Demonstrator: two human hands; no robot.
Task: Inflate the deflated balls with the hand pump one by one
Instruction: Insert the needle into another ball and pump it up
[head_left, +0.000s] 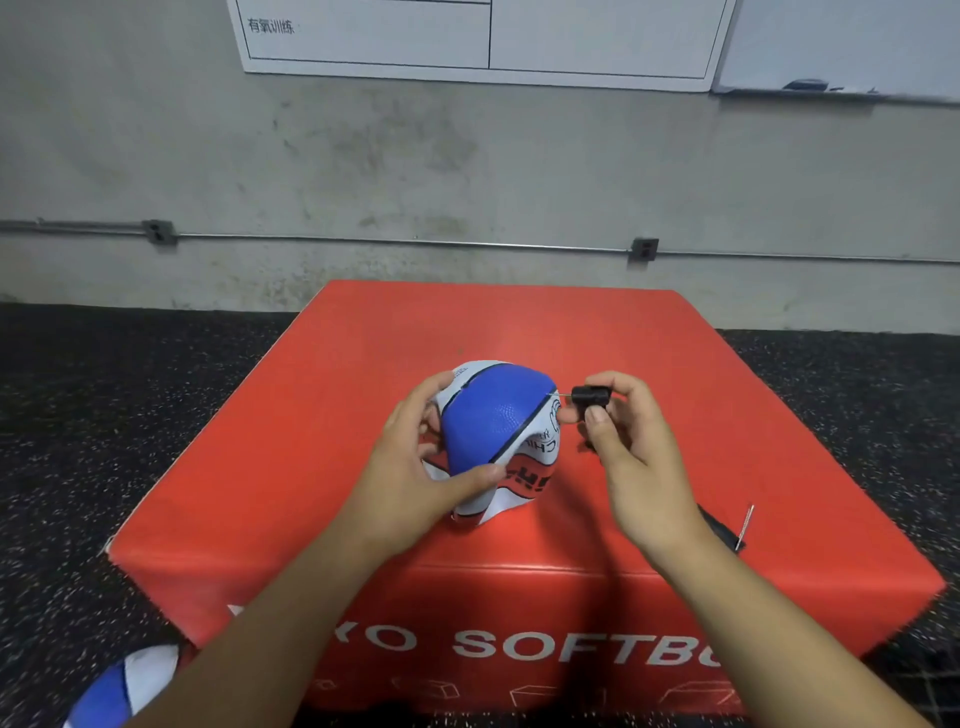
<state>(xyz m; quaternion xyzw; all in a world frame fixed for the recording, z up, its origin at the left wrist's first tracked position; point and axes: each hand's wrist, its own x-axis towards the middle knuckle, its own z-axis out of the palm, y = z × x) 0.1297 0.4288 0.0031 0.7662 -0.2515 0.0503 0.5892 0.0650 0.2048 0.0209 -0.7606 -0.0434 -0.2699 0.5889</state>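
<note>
Ball (498, 426), blue-white, crumpled, in left grip (415, 462); right grip (623, 441) pinches apparently needle fitting (588, 397).

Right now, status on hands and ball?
Left hand grips deflated ball on red box. Right hand pinches pump nozzle, needle at ball. Nothing blocking.
</note>
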